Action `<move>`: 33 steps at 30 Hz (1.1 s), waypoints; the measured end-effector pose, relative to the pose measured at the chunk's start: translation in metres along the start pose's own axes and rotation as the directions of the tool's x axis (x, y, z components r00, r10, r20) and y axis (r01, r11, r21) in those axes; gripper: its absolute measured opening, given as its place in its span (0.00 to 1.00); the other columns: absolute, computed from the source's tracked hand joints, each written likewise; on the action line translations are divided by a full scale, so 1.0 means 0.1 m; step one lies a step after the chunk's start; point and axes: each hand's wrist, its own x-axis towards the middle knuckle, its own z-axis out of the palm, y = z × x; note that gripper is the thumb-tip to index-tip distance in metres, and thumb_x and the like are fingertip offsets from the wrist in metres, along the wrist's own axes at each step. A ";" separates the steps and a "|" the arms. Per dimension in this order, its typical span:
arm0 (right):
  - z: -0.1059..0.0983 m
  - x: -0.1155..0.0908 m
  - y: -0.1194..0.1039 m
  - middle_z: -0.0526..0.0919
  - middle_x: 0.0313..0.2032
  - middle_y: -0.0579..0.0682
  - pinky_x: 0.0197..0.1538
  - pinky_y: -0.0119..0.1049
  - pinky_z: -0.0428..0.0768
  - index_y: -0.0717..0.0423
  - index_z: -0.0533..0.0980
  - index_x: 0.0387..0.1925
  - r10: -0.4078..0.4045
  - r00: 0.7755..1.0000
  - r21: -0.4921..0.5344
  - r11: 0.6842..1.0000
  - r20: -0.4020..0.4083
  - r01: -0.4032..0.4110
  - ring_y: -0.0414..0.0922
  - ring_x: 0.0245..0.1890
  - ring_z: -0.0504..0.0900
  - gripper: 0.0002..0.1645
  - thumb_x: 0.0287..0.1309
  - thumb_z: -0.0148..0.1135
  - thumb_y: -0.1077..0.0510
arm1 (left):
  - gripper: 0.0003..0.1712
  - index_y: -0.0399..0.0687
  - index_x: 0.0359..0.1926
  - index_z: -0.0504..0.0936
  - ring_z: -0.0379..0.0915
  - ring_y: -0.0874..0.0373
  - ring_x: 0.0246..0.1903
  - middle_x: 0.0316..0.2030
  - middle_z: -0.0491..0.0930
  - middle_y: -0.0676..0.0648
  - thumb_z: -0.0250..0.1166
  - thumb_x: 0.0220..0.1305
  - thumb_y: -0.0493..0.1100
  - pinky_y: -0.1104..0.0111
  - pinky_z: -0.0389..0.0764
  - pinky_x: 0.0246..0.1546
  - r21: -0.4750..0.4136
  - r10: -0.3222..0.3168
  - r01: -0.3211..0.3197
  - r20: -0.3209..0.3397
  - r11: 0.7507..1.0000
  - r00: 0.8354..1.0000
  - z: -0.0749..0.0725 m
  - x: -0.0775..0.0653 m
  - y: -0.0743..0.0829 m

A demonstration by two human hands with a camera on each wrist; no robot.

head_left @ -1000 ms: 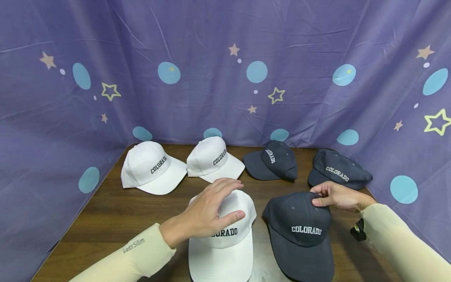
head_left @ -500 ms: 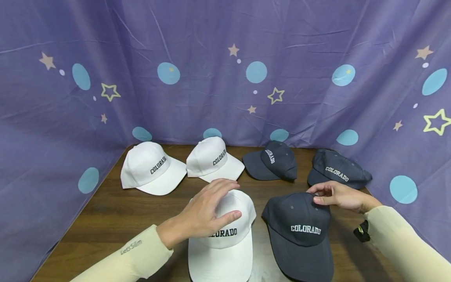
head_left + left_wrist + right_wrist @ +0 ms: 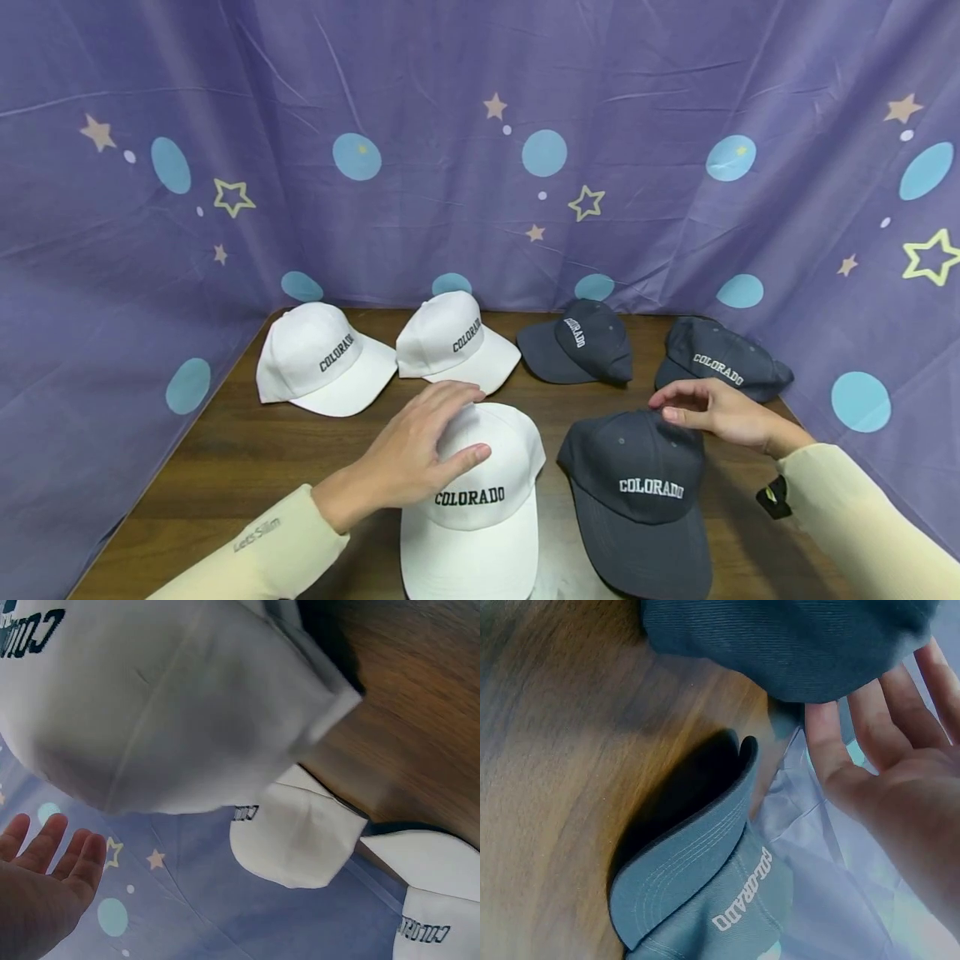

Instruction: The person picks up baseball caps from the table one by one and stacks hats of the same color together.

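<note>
A white baseball cap (image 3: 480,533) lettered COLORADO sits on the table in front, its visor facing me. Beside the upper left of its crown is my left hand (image 3: 408,454), fingers spread and thumb apart; in the left wrist view a gap shows between the fingers (image 3: 81,851) and the cap. To the right sits a dark navy baseball cap (image 3: 637,542) with the same lettering. My right hand (image 3: 723,412) is at the top of its crown with loosely bent fingers, and the right wrist view shows the thumb (image 3: 823,739) right at the fabric, with the fingers extended.
Two more white caps (image 3: 307,354) (image 3: 442,337) lie at the back left of the wooden table (image 3: 247,450). Two navy caps (image 3: 592,342) (image 3: 720,358) lie at the back right. A purple curtain (image 3: 420,225) with stars and dots encloses the back and sides.
My left hand has drawn left from the white cap, uncovering more lettering. My right hand's hold on the navy crown has loosened and the hand has risen slightly. The caps have stayed put.
</note>
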 end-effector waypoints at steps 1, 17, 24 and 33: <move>0.00 0.00 -0.01 0.79 0.49 0.55 0.48 0.35 0.78 0.59 0.74 0.52 -0.003 1.000 0.007 1.000 -0.011 0.003 0.48 0.49 0.77 0.16 0.66 0.56 0.56 | 0.37 0.50 0.64 0.67 0.56 0.58 0.64 0.61 0.68 0.53 0.54 0.63 0.68 0.55 0.60 0.64 0.004 -0.008 0.008 0.003 1.000 1.000 -0.01 -0.01 -0.01; 0.01 0.00 -0.09 0.81 0.47 0.50 0.45 0.33 0.79 0.57 0.76 0.51 -0.082 0.986 -0.053 0.996 -0.143 0.075 0.49 0.47 0.79 0.16 0.65 0.59 0.55 | 0.36 0.49 0.63 0.67 0.56 0.54 0.64 0.62 0.68 0.50 0.56 0.64 0.66 0.57 0.59 0.65 0.028 -0.017 0.017 -0.006 0.999 1.000 -0.16 -0.08 -0.29; 0.00 0.02 -0.08 0.81 0.46 0.50 0.44 0.32 0.78 0.49 0.77 0.49 -0.030 0.965 -0.136 0.991 -0.262 -0.006 0.42 0.45 0.79 0.16 0.63 0.60 0.48 | 0.36 0.49 0.63 0.67 0.55 0.56 0.64 0.61 0.68 0.51 0.55 0.64 0.66 0.58 0.59 0.64 0.029 -0.020 0.020 -0.001 0.999 1.000 -0.16 -0.07 -0.38; -0.08 0.02 -0.07 0.80 0.49 0.50 0.43 0.31 0.77 0.45 0.77 0.52 0.073 0.919 -0.145 0.980 -0.388 -0.139 0.42 0.46 0.77 0.22 0.62 0.58 0.40 | 0.36 0.49 0.64 0.67 0.56 0.57 0.64 0.61 0.68 0.51 0.56 0.64 0.66 0.59 0.60 0.64 0.026 -0.038 0.038 0.002 0.999 0.999 -0.16 -0.11 -0.44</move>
